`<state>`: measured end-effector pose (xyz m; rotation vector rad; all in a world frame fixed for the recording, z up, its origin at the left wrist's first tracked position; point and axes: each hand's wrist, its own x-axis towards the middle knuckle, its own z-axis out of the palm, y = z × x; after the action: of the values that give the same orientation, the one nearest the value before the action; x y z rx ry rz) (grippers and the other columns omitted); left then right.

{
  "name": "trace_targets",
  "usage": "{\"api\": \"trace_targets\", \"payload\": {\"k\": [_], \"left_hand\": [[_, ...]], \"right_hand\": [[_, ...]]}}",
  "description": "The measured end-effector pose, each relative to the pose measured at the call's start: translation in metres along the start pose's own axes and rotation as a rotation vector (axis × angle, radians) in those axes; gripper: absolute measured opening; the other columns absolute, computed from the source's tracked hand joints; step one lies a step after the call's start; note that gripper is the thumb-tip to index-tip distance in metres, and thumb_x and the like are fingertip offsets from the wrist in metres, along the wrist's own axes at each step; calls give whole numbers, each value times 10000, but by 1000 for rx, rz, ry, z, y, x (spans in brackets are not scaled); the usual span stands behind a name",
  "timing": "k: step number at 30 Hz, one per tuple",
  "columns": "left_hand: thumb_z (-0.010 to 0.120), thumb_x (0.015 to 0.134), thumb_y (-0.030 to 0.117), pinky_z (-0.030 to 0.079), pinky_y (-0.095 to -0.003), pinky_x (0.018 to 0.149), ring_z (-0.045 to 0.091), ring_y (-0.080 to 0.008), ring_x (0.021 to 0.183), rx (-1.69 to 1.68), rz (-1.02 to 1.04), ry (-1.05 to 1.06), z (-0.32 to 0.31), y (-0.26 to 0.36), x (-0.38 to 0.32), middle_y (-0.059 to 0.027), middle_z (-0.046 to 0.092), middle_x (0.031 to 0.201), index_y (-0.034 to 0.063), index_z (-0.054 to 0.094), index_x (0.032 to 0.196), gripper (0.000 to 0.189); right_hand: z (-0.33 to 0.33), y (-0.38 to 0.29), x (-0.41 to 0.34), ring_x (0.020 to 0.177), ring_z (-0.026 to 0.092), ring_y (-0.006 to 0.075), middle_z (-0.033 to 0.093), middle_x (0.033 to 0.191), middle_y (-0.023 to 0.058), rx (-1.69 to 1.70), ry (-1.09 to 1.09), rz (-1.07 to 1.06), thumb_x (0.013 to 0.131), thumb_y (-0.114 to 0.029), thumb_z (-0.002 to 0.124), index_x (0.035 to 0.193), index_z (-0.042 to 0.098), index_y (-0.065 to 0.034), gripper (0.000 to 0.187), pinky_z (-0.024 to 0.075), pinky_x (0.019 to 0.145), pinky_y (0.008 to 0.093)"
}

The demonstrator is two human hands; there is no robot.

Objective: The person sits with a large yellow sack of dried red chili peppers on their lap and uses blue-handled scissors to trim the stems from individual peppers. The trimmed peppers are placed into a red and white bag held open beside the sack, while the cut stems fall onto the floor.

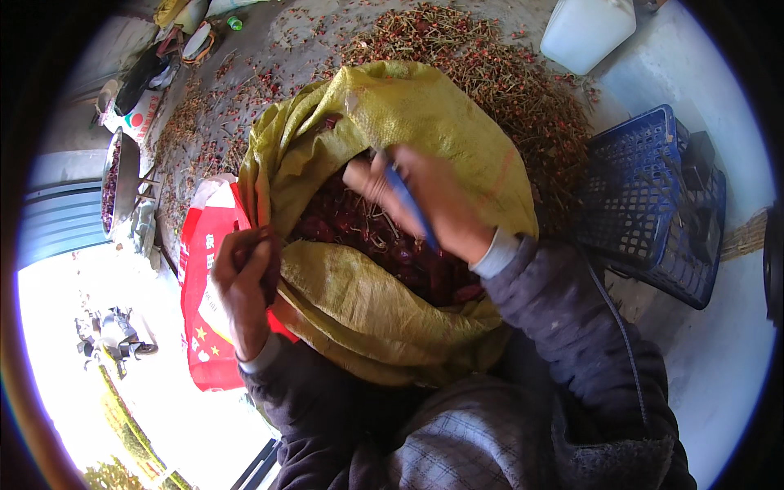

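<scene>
A yellow woven sack (490,153) stands open before me, its rim rolled down, with dried red chili peppers (429,269) and some stalks inside. My right hand (429,196), blurred, is over the sack's mouth, with a blue-handled tool (407,202) held in it; the tool's working end is not clear. At the sack's left rim my left hand (248,275) is closed around dark red chili peppers (269,269). Beside the sack, under and behind the left hand, stands a red and white printed bag (211,361).
Stalks and red bits (520,79) lie heaped on the floor behind the sack. Blue plastic crates (637,190) stand at the right, a white plastic container (588,37) at the upper right. A metal basin (127,184) with dark red contents is at the left, near a bright doorway.
</scene>
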<state>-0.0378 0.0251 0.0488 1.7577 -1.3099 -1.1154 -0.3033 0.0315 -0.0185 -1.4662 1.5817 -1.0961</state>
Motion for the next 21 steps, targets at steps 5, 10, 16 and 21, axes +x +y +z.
{"api": "trace_targets", "payload": {"k": [5, 10, 16, 21], "left_hand": [[758, 907, 203, 516, -494, 885, 642, -397, 1036, 1313, 245, 391, -50, -38, 9, -173, 706, 1106, 33, 697, 1168, 317], [699, 950, 138, 540, -467, 905, 675, -367, 1030, 891, 672, 311, -23, -47, 12, -182, 711, 1067, 14, 704, 1185, 265], [628, 816, -22, 544, -478, 885, 673, -396, 1014, 878, 832, -376, 80, -90, 66, -183, 715, 1074, 59, 708, 1183, 385], [708, 861, 51, 546, -465, 859, 687, -393, 969, 701, 638, -335, 72, -98, 79, -200, 720, 1060, 20, 681, 1188, 330]], "right_hand": [[-31, 9, 17, 665, 596, 98, 599, 782, -1, 750, 203, 65, 1021, -604, 615, 1078, 600, -51, 555, 487, 603, 264], [-13, 10, 3, 650, 606, 127, 608, 713, 25, 589, 72, -16, 998, -625, 635, 916, 593, -53, 579, 510, 620, 309], [-3, 11, 5, 661, 612, 188, 593, 702, 67, 481, -7, -61, 989, -572, 680, 921, 623, -28, 551, 513, 665, 352], [-6, 13, 5, 669, 652, 257, 631, 706, 106, 390, -42, 1, 949, -553, 739, 934, 644, -24, 537, 516, 663, 375]]}}
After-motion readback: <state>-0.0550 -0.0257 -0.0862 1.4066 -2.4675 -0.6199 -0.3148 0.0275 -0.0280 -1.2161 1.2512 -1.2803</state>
